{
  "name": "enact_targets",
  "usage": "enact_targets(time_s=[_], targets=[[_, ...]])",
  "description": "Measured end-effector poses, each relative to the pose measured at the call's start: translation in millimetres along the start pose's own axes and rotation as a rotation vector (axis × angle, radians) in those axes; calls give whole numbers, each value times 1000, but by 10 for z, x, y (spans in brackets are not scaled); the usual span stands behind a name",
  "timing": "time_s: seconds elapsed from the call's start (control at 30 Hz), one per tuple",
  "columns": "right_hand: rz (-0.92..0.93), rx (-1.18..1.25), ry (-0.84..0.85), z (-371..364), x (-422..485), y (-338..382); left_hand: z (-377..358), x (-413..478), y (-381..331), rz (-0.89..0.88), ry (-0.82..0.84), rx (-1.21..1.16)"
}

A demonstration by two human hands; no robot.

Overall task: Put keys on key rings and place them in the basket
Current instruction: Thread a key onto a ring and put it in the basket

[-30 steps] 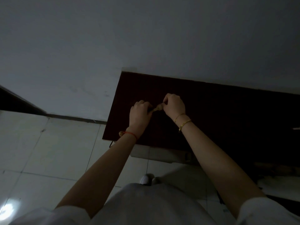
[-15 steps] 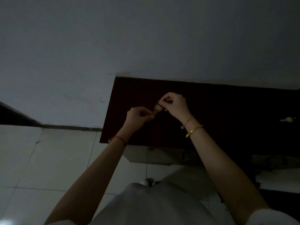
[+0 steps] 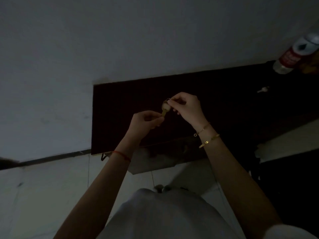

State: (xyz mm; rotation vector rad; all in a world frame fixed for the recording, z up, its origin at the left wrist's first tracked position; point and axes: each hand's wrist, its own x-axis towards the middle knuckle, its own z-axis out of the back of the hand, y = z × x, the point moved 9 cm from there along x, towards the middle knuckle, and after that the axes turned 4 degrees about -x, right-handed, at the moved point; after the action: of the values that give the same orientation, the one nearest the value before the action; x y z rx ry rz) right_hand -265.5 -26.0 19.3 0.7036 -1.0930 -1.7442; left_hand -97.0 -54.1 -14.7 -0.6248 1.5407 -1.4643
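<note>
Frame centre, above dark table (image 3: 224,104): left hand (image 3: 146,122) pinches brass key (image 3: 165,109) by blade; right hand (image 3: 186,107) pinches key ring (image 3: 168,99) at key's head. Second key (image 3: 263,89) lies upper right on table.

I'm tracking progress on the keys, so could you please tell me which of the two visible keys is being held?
The brass-coloured key, pinched between both hands over the dark table; the small silver key lies untouched farther right.

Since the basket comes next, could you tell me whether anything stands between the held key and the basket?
That cannot be judged: no basket is in view. The left hand and right hand hold the key at the ring, above the dark table.
</note>
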Motion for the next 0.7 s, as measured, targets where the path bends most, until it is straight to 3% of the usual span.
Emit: enact_targets(time_s=[0.47,0.7], targets=[[-54,-76,-307,1032,-850,-339,-1067,-247,-72,-65,333,81],[-130,-78,-399,1634,-1204,-666,-1774,-370,-154,-109,419,150]])
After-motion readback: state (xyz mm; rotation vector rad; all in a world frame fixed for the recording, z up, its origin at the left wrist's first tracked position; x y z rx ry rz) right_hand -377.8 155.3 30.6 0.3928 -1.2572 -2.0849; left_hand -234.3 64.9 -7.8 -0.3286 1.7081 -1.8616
